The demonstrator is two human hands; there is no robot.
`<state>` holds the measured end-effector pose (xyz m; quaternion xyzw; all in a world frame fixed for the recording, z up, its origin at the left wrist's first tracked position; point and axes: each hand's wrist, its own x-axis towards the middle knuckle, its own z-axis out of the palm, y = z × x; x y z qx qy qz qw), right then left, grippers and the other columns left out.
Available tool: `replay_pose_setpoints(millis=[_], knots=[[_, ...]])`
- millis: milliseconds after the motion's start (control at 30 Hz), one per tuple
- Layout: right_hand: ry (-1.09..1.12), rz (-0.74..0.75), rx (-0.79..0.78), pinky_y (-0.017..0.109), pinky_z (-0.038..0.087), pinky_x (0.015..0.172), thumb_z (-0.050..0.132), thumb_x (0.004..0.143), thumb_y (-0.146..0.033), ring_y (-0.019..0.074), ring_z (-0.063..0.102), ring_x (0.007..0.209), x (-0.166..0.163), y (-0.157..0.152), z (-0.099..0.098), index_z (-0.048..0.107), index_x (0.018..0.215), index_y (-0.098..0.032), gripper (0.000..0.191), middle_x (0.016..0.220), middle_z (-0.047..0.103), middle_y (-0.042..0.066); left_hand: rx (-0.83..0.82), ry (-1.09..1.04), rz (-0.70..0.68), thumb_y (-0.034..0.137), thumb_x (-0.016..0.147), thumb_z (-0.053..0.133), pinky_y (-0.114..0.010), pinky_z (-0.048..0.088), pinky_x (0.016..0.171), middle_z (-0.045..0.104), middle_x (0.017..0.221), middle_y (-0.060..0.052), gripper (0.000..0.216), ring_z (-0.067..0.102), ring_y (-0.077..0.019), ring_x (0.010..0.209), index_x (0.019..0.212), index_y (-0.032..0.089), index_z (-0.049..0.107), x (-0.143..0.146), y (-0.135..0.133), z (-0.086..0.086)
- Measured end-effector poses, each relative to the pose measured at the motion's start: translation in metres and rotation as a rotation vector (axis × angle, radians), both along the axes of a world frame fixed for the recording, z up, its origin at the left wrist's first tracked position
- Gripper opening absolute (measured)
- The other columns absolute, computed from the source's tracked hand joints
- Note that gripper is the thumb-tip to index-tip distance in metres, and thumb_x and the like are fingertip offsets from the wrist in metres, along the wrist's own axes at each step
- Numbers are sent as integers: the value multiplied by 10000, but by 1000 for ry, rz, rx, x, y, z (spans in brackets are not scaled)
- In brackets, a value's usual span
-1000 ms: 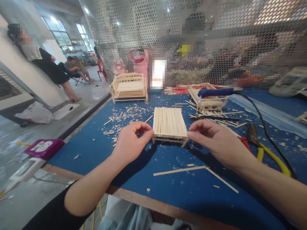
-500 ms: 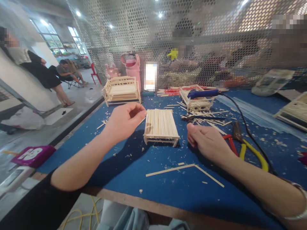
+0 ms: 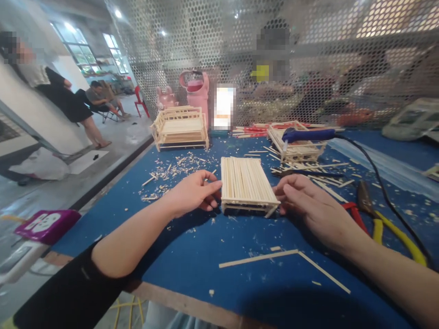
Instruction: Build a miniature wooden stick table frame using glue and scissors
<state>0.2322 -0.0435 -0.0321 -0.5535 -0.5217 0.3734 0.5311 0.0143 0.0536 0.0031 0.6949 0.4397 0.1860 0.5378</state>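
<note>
Flanking slatted stick frame (image 3: 245, 179) on blue tabletop (image 3: 185, 278), beyond two loose strips (image 3: 259, 258), with left hand (image 3: 197, 194) and right hand (image 3: 307, 205) loosely curled at opposite sides; can't tell if gripping or touching.

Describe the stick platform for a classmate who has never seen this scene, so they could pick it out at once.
Find the blue table. On it, between the left hand and the right hand, stands a low platform of pale sticks on short legs. Its flat top of sticks laid side by side has no raised back, unlike the bench behind it to the left.
</note>
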Motion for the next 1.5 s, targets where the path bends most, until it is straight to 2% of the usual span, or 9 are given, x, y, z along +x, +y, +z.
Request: replay_pose_setpoints(millis=[100, 200, 300, 400, 533, 767, 1233, 1400, 1500], knots=[[-138, -115, 23, 258, 429, 479, 460, 839, -435, 122, 499, 531, 1, -3, 1, 507, 799, -215, 229, 695, 549, 3, 313, 108, 36, 368, 803, 520, -201, 425, 426, 589, 616, 6, 193, 540, -93, 492, 751, 182, 507, -2, 0, 5], [-464, -241, 283, 281, 437, 563, 479, 836, -320, 146, 514, 618, 0, -11, 8, 512, 797, -229, 104, 716, 547, 9, 842, 77, 45, 329, 802, 536, -227, 437, 520, 614, 679, -15, 183, 560, -117, 620, 712, 178, 585, -5, -9, 15], [-715, -273, 492, 287, 436, 668, 490, 808, -194, 156, 534, 708, -3, -17, 14, 523, 808, -233, 51, 780, 573, 19, 1272, 36, -93, 277, 795, 571, -261, 444, 639, 635, 744, -21, 115, 560, -132, 708, 774, 198, 652, -2, -25, 19], [-644, -317, 417, 267, 435, 645, 446, 814, -151, 147, 539, 694, -4, -14, 12, 520, 839, -227, 109, 763, 569, 9, 1452, 82, -182, 222, 806, 569, -296, 422, 686, 641, 761, -26, 111, 547, -146, 729, 854, 213, 668, 6, -39, 13], [-469, -315, 261, 250, 426, 610, 424, 807, -140, 136, 531, 671, -4, -9, 7, 524, 806, -216, 125, 722, 561, -7, 1546, 193, -121, 203, 822, 549, -323, 373, 680, 655, 798, -27, 123, 536, -164, 739, 850, 227, 666, 18, -47, 1], [-548, -128, 373, 248, 416, 631, 510, 794, -162, 120, 531, 644, -7, -18, 16, 572, 710, -200, 111, 671, 580, -7, 1591, 269, -138, 210, 826, 551, -331, 336, 681, 663, 737, -3, 119, 535, -161, 706, 802, 215, 668, 25, -49, 1], [-671, -132, 387, 251, 437, 598, 550, 785, -153, 121, 568, 611, -6, -18, 16, 611, 683, -212, 133, 647, 629, -13, 1499, 167, -175, 186, 843, 522, -314, 378, 704, 687, 736, -7, 151, 587, -141, 679, 841, 199, 673, 25, -45, -2], [-611, -215, 422, 277, 462, 589, 548, 803, -240, 150, 587, 624, -6, -19, 12, 612, 762, -236, 76, 690, 635, 3, 1127, -27, 112, 233, 862, 488, -257, 444, 685, 701, 756, 6, 219, 617, -114, 668, 1025, 207, 632, 8, -30, 10], [-543, -372, 438, 294, 470, 555, 511, 816, -286, 162, 574, 602, -6, -20, 10, 567, 908, -251, 113, 714, 588, 9, 969, -48, 269, 296, 817, 544, -228, 445, 588, 673, 721, -3, 210, 592, -116, 638, 950, 169, 645, -6, -18, 20]])
